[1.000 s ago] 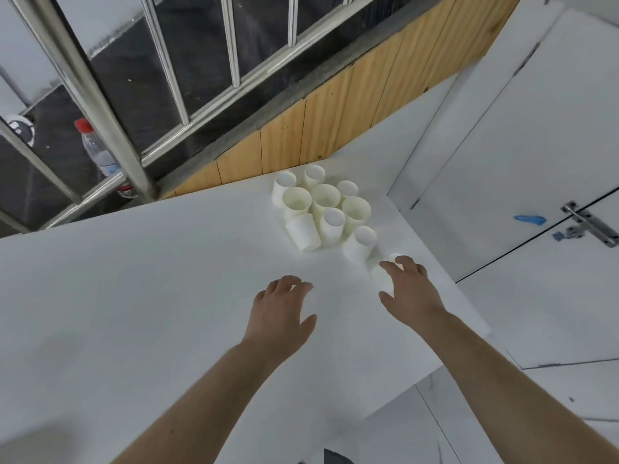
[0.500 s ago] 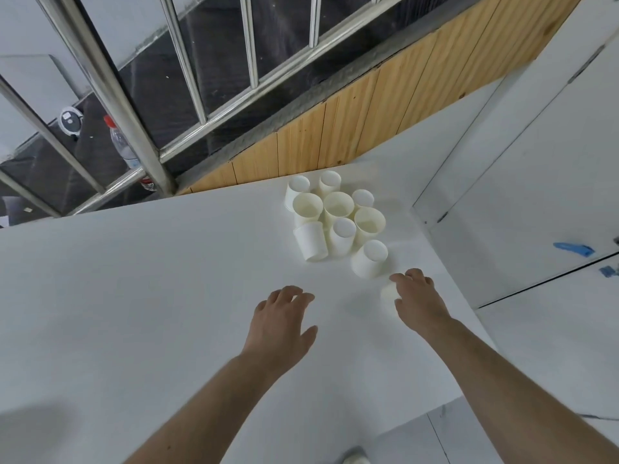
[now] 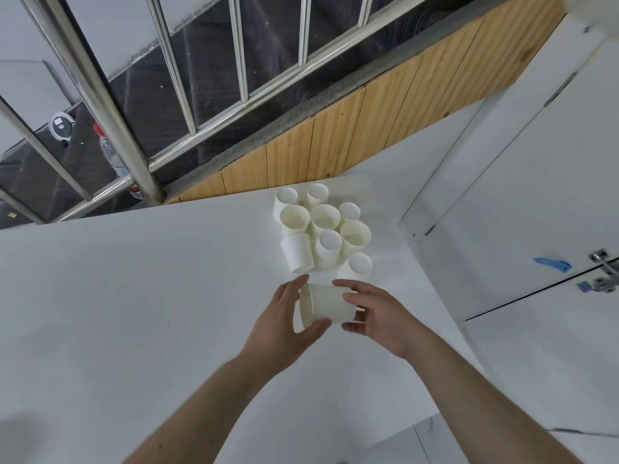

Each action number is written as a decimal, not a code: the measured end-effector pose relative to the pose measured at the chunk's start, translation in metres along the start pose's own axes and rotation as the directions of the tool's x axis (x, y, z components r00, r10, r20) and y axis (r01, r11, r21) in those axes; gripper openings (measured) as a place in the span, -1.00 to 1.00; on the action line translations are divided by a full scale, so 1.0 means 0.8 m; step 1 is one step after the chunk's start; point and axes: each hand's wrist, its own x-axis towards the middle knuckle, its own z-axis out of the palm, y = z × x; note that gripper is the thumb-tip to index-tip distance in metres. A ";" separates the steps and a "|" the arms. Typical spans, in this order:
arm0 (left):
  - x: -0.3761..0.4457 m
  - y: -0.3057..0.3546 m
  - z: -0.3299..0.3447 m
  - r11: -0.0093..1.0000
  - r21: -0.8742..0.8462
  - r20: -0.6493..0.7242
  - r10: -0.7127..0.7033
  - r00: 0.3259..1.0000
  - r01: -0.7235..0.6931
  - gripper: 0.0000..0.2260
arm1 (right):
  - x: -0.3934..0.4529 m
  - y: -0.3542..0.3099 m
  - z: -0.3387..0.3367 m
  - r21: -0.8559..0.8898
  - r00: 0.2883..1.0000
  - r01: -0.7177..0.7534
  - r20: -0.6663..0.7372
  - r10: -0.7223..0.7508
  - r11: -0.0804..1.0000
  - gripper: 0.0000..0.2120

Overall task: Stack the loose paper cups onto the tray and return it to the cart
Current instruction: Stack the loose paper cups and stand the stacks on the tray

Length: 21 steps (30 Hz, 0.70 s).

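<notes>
We hold one paper cup (image 3: pixel 330 307) on its side above the white table (image 3: pixel 134 296), left hand (image 3: pixel 284 326) gripping its rim end, right hand (image 3: pixel 378 316) its base. Cup cluster (image 3: pixel 323 229) beyond: some upright and empty, others inverted.

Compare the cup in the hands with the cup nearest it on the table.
The held cup lies on its side in the air, mouth toward the left hand; the nearest table cup stands mouth down on the table. The held cup is gripped by the left hand and the right hand; the table cup is untouched. Both are plain white paper cups of like size.
</notes>
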 end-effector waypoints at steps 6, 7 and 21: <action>0.007 -0.006 -0.003 0.999 0.047 -0.043 0.020 0.999 -0.018 -0.35 | 0.012 0.009 -0.001 -0.050 1.000 -0.002 -0.013 0.001 0.999 -0.74; 0.008 -0.009 -0.005 0.995 0.102 -0.042 0.021 0.999 -0.017 -0.35 | 0.015 0.010 -0.001 -0.116 0.998 0.018 -0.062 -0.025 0.993 -0.74; 0.012 -0.059 -0.020 0.781 0.622 0.135 -0.170 0.976 0.050 -0.38 | 0.083 -0.005 -0.032 -0.973 0.862 -0.139 -0.211 -0.461 0.185 -0.48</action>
